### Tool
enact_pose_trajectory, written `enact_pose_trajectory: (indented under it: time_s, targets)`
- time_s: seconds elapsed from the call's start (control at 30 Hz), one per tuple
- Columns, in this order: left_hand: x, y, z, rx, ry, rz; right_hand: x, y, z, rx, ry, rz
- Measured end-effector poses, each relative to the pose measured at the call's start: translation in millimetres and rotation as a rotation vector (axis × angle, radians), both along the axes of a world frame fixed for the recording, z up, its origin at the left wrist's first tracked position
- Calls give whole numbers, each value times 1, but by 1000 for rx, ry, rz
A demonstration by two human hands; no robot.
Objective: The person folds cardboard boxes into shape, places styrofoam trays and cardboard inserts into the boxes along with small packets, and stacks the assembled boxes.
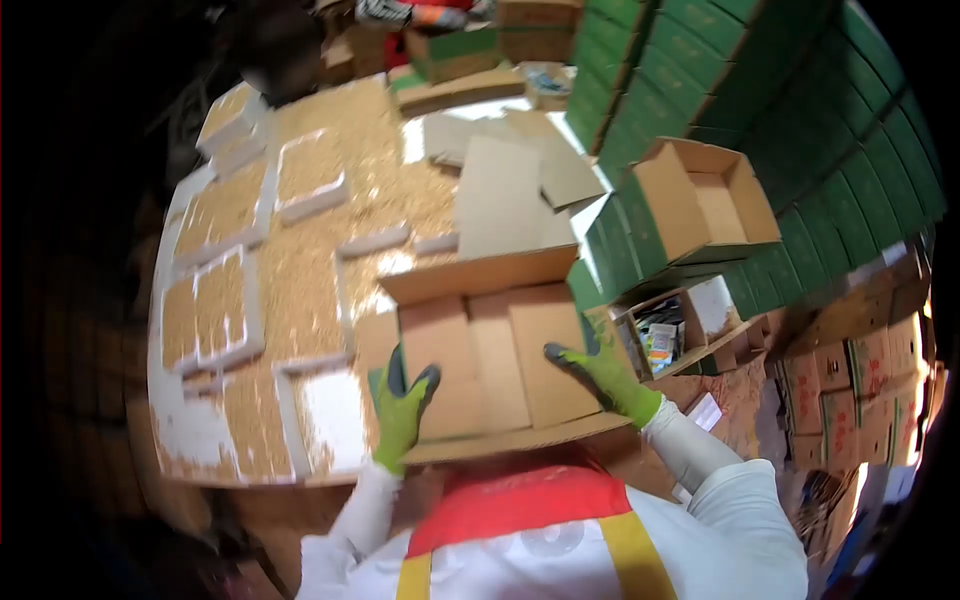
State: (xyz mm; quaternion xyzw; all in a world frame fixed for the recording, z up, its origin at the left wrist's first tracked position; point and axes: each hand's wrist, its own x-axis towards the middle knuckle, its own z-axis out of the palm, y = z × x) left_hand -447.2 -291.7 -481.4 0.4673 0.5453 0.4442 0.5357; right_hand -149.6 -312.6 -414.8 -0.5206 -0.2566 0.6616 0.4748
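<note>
In front of my body sits an open cardboard box (497, 365), its brown inside facing up and its back flap raised. A bit of green outer wall shows at its left and right sides. My left hand (402, 415), in a yellow-green glove with dark fingertips, grips the left wall with the thumb over the edge. On the opposite side my right hand (607, 378), gloved the same way, clasps the right wall, thumb inside. The fingers outside the walls are partly hidden. Flat grey cardboard sheets (497, 195) lie just beyond the box.
A white table (330, 415) to the left bears sawdust-like tan material (300, 250) and white trays (312, 175). Another open box (705, 200) stands back right, before tall stacks of green boxes (690, 70). A wooden compartment (690, 325) holds small packets. Brown cartons (850, 390) are stacked far right.
</note>
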Motion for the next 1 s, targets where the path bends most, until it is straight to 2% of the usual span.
enact_pose_trajectory:
  time_s: [0.03, 0.07, 0.1, 0.13, 0.27, 0.3, 0.33, 0.37, 0.4, 0.47, 0.5, 0.53, 0.57, 0.6, 0.63, 0.67, 0.7, 0.73, 0.77, 0.8, 0.87, 0.9, 0.97, 1.0]
  targets:
    - [1, 0, -5, -62, -132, 87, 0, 4, 12, 38, -223, 43]
    - [4, 3, 16, -157, -219, 96, 1, 8, 23, 61, -465, 86]
    - [-5, 13, 10, -208, -95, 22, 1, 11, 36, 70, -698, 118]
    - [-7, 21, -6, -238, -280, 100, 4, 19, 45, 47, -668, 82]
    - [69, 50, 112, -172, -636, -164, 86, 53, 89, 682, -463, 75]
    - [85, 76, 98, -264, -855, -181, 119, 56, 101, 842, -374, 70]
    - [110, 93, 95, -229, -932, -171, 160, 56, 95, 964, -421, -145]
    - [134, 109, 91, -193, -1009, -165, 193, 53, 113, 1145, -709, -428]
    - [171, 116, 103, -28, -933, -137, 234, 50, 123, 1219, -843, -704]
    - [228, 145, 102, -91, -1063, -376, 340, 53, 73, 1069, -619, -1104]
    - [259, 154, 87, 64, -923, -348, 396, 63, 16, 830, -464, -1029]
    - [290, 160, 67, 208, -775, -313, 435, 73, -40, 669, -489, -982]
    - [317, 160, 58, 346, -622, -275, 464, 83, -101, 566, -694, -930]
    - [343, 153, 84, 153, -652, -239, 486, 95, -152, 514, -1080, -868]
    - [366, 154, 91, 148, -561, -323, 501, 106, -194, 498, -1618, -799]
    - [376, 153, 91, 123, -460, -395, 492, 113, -201, 525, -1935, -796]
    - [369, 161, 87, 630, -96, -527, 494, 108, -204, 608, -1510, -737]
    - [363, 171, 82, 1124, 293, -650, 480, 99, -182, 696, -985, -736]
    - [369, 172, 82, 829, 252, -655, 464, 89, -156, 707, -560, -784]
    - [375, 173, 83, 541, 203, -618, 455, 92, -150, 730, -363, -905]
    - [392, 177, 106, 12, 196, -458, 447, 88, -155, 674, -656, -887]
    - [406, 185, 85, -4, 143, -414, 439, 91, -154, 656, -801, -861]
    - [434, 201, 43, -31, 36, -325, 412, 89, -124, 668, -522, -840]
    - [435, 196, 55, -22, -16, -348, 397, 85, -94, 672, -393, -831]
